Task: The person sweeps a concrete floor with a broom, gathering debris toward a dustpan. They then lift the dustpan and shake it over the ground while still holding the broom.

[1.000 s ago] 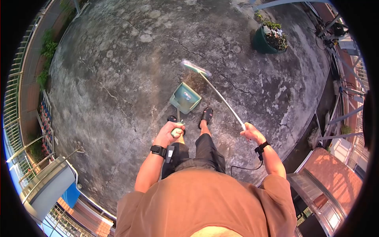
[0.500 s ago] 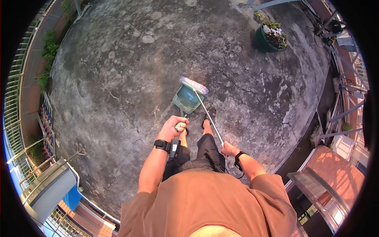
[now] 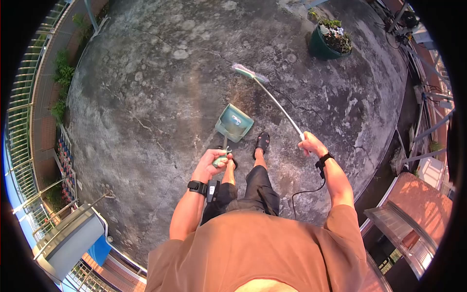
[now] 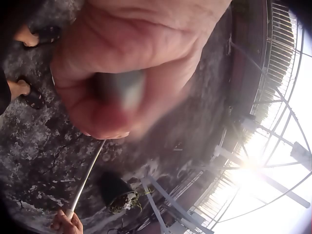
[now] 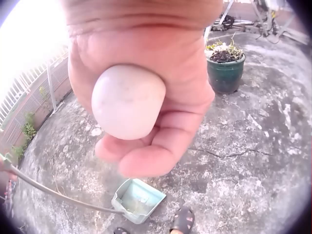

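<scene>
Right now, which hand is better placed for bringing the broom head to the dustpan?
Probably the right hand: it grips the broom, whose head is beyond the dustpan; the left hand holds the dustpan's handle.

The floor [image 3: 165, 92] is made of rough grey concrete, mottled with pale blotches and crossed by thin cracks, and a green pot [image 3: 323, 45] of plants is set on it. One side is bounded by a railing [image 3: 23, 114], beside which green shrubs [image 3: 62, 73] are seen along a strip of brick-coloured paving. Metal poles [image 4: 170, 197] are ranged at another edge, and the place is lit by bright, low sun [image 4: 251, 165] that is seen beyond them.
</scene>
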Action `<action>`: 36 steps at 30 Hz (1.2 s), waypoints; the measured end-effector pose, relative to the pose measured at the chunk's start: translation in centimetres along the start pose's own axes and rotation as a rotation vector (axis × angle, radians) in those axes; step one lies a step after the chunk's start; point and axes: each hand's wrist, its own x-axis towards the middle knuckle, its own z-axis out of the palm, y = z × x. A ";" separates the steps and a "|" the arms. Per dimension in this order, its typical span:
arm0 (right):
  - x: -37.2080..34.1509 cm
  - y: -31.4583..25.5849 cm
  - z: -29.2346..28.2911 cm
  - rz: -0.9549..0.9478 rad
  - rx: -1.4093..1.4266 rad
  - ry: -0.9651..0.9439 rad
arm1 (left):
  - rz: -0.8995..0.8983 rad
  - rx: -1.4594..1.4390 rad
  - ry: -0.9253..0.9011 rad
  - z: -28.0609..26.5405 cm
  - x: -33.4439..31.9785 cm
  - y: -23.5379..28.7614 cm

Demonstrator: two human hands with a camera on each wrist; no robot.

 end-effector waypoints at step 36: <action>-6.6 1.6 16.1 0.131 0.371 0.034 | 0.116 1.410 0.834 -28.5 -8.6 -15.7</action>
